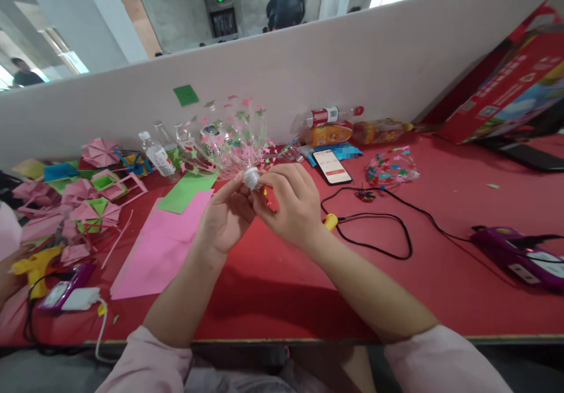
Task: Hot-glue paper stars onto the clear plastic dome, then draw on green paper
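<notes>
A clear plastic bottle cut into thin strips (242, 146) fans out away from me, with pink and green paper stars on its strips. Its white cap (251, 177) faces me. My left hand (229, 214) is closed around the neck end from the left, thumb against the cap. From the right, the bent fingers of my right hand (293, 202) pinch at the cap's side; what lies between the fingertips is partly hidden. Behind my right wrist a yellow tool end (330, 222) with a black cable sticks out. Pink paper (163, 252) and green paper (187, 192) lie left of my hands.
Folded paper pieces (73, 199) pile up at the left, near a yellow glue gun (37, 269) and another person's hand (11, 275). Bottles (158, 155) stand along the partition. A phone (332, 167), a bag of stars (392, 167) and a purple power strip (520, 258) lie right.
</notes>
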Available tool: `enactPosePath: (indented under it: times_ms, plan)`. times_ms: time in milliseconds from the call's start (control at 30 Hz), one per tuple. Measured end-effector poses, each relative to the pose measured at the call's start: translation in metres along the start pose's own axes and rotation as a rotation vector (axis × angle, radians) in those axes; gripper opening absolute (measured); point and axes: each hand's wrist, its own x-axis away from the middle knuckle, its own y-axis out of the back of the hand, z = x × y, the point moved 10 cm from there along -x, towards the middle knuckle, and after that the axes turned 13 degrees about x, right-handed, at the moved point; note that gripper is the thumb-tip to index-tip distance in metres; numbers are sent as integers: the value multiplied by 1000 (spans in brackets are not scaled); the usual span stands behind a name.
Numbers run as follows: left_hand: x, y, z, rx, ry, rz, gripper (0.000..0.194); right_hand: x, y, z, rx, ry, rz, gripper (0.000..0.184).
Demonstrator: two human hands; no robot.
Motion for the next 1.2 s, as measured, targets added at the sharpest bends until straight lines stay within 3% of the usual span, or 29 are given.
enactPosePath:
  times_ms: [133, 233, 333, 433, 467, 533, 700, 833, 1000, 1133, 1200]
  plan:
    - [-1, 8, -4, -21, -1, -24, 34, -1, 10, -16, -95, -48, 19, 12]
    - [-3, 21, -11, -65, -27, -18, 30, 7, 7, -42, -102, -81, 172, 8]
    - [-3, 45, -20, -118, -57, -72, 26, 43, -22, -70, 51, -54, 581, 17]
    - [-3, 66, -23, -150, -61, -99, 23, 114, -52, -86, 175, 105, 1126, 27]
    - [-3, 73, -24, -154, -62, -108, 22, 134, -55, -89, 186, 138, 1223, 33]
    - [-2, 84, -23, -157, -57, -126, 21, 161, -55, -91, 216, 192, 1301, 39]
    - [-5, 100, -19, -146, -34, -145, 16, 182, -59, -89, 235, 224, 1338, 29]
    - [-6, 106, -23, -98, -23, -181, 18, 168, -69, -82, -47, 100, 1299, 34]
    - [-6, 114, -36, 8, -65, -215, 17, 119, -72, -69, -498, -204, 976, 32]
    - [-5, 119, -36, 41, -96, -219, 18, 102, -61, -49, -597, -247, 655, 22]
    - [-5, 120, -29, 33, -73, -215, 20, 107, -56, -42, -578, -267, 573, 13]
